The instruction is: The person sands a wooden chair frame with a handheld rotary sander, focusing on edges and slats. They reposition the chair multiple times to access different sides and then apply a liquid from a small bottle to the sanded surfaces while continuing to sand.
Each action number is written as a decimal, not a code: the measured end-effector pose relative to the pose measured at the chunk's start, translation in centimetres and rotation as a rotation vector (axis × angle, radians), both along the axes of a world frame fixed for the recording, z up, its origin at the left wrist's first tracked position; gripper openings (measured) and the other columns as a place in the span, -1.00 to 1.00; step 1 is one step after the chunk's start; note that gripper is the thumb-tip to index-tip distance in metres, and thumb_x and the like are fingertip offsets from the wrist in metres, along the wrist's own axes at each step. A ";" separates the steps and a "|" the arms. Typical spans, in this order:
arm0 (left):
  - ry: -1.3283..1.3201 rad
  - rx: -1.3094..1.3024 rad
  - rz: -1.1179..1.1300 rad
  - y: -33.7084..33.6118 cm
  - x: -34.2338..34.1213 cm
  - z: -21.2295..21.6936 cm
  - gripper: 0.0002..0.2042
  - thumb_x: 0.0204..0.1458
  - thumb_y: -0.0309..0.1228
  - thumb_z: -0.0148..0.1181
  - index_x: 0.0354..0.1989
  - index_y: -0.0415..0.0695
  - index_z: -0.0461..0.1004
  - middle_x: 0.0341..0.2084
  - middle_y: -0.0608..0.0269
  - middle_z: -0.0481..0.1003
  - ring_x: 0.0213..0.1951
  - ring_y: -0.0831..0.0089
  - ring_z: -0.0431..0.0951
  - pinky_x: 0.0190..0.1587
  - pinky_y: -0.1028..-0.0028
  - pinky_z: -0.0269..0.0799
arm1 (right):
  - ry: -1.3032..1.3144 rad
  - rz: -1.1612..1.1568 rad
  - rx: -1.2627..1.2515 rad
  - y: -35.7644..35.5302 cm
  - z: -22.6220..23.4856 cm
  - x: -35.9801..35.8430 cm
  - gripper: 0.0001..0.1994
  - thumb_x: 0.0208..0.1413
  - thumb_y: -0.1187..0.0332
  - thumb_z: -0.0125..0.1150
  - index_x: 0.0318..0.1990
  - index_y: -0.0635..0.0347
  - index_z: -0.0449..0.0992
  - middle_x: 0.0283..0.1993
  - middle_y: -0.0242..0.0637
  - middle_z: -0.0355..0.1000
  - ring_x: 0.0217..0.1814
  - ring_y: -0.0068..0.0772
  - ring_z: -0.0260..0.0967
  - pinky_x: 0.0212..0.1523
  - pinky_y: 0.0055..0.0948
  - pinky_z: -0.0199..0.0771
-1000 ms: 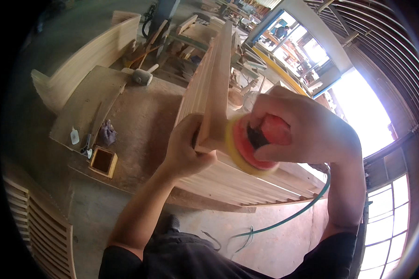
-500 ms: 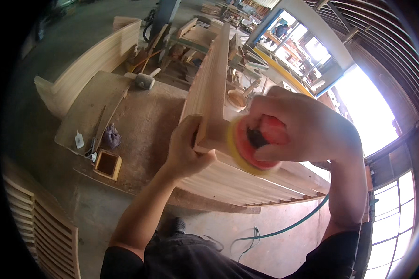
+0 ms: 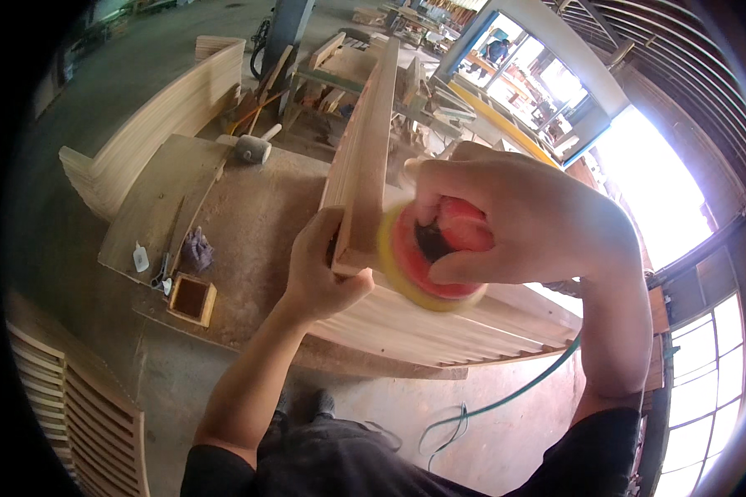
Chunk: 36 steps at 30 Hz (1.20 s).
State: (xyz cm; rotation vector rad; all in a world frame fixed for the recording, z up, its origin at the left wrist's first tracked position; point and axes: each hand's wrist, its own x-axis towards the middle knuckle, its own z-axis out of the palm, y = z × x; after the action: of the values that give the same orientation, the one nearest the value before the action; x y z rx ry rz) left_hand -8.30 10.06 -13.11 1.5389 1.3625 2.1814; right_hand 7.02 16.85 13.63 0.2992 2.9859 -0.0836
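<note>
A long pale wooden plank (image 3: 369, 141) stands on edge and runs away from me over the workbench. My left hand (image 3: 319, 269) grips its near end from the left side. My right hand (image 3: 506, 219) is closed over a red round sander with a yellow pad (image 3: 427, 261), whose pad presses against the plank's right face near that end. A green hose (image 3: 506, 398) trails from under my right arm down to the floor.
A dusty workbench (image 3: 249, 224) carries a mallet (image 3: 253, 147), a small square wooden box (image 3: 191, 300), a rag and a small white bottle. Stacks of curved wooden slats lie at far left (image 3: 157, 124), lower left (image 3: 75, 398) and under the plank (image 3: 439, 331). Bright windows at right.
The view has shifted slightly; the sander and my right hand have slid a little along the plank's end. My left hand keeps its grip.
</note>
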 end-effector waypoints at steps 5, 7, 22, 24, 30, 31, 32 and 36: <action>-0.027 -0.041 -0.048 -0.3 0.1 0.3 -0.59 -0.24 -0.61 0.22 -0.09 -0.23 0.48 -0.27 0.01 0.55 -0.24 0.06 0.61 -0.10 0.29 0.54 | -0.007 -0.043 -0.005 -0.2 0.4 0.7 -0.56 0.01 0.16 0.52 -0.02 0.12 0.53 -0.23 -0.09 0.54 -0.14 -0.02 0.58 -0.08 -0.13 0.58; -0.080 -0.070 -0.088 -0.6 0.4 0.3 -0.59 -0.23 -0.62 0.21 -0.08 -0.22 0.48 -0.28 0.05 0.55 -0.24 0.17 0.62 -0.10 0.33 0.54 | 0.043 0.005 -0.023 0.0 -0.4 0.1 -0.56 0.00 0.15 0.52 -0.02 0.12 0.53 -0.23 -0.09 0.54 -0.15 -0.02 0.57 -0.09 -0.13 0.58; -0.083 -0.078 -0.046 -0.3 0.1 -0.6 -0.62 -0.20 -0.61 0.22 -0.10 -0.22 0.47 -0.29 0.12 0.53 -0.27 0.31 0.59 -0.15 0.39 0.51 | -0.049 -0.022 -0.009 -0.5 0.6 1.0 -0.56 0.00 0.15 0.51 -0.04 0.15 0.53 -0.23 -0.14 0.56 -0.15 -0.08 0.59 -0.08 -0.14 0.60; -0.027 -0.042 -0.025 0.0 0.1 -0.6 -0.61 -0.19 -0.60 0.23 -0.07 -0.22 0.48 -0.28 0.13 0.55 -0.22 0.34 0.61 -0.12 0.39 0.52 | -0.075 -0.048 0.005 -0.3 0.8 1.2 -0.56 -0.01 0.15 0.51 -0.04 0.15 0.53 -0.23 -0.15 0.57 -0.15 -0.09 0.59 -0.09 -0.13 0.60; -0.184 0.098 -0.026 0.1 2.0 2.3 -0.56 -0.16 -0.65 0.21 0.01 -0.21 0.52 -0.23 0.22 0.59 -0.13 0.40 0.63 -0.05 0.40 0.54 | 0.062 0.114 -0.012 0.0 -1.3 -3.3 -0.50 -0.06 0.07 0.56 -0.02 0.12 0.56 -0.17 -0.16 0.60 -0.12 -0.12 0.61 -0.08 -0.13 0.62; -0.179 0.082 -0.026 -0.2 2.0 2.4 -0.56 -0.16 -0.66 0.19 0.00 -0.21 0.52 -0.23 0.24 0.59 -0.14 0.43 0.63 -0.06 0.41 0.54 | 0.086 0.109 -0.036 -0.2 -1.7 -4.9 -0.48 -0.08 0.04 0.56 -0.01 0.09 0.57 -0.18 -0.17 0.58 -0.12 -0.13 0.59 -0.08 -0.15 0.61; -0.179 0.063 -0.030 -0.2 2.1 2.2 -0.57 -0.16 -0.68 0.18 -0.01 -0.21 0.53 -0.24 0.26 0.59 -0.15 0.45 0.63 -0.06 0.42 0.54 | 0.106 0.101 -0.064 -0.1 -2.3 -6.0 -0.47 -0.09 0.02 0.57 0.00 0.05 0.58 -0.19 -0.18 0.56 -0.12 -0.14 0.57 -0.08 -0.17 0.60; -0.101 -0.219 -0.183 -1.1 -0.6 -1.9 -0.59 -0.19 -0.69 0.15 -0.06 -0.23 0.55 -0.26 0.30 0.59 -0.22 0.54 0.59 -0.10 0.48 0.53 | 0.176 0.091 0.006 -0.6 -1.7 -6.5 -0.47 -0.09 0.04 0.59 -0.01 0.07 0.58 -0.15 -0.20 0.58 -0.11 -0.14 0.59 -0.06 -0.17 0.61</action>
State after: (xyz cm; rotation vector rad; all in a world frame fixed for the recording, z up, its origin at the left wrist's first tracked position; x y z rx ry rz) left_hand -8.90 8.99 -15.06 1.3943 1.3225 1.9045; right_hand 0.53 16.26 11.97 0.1644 3.1694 -0.0956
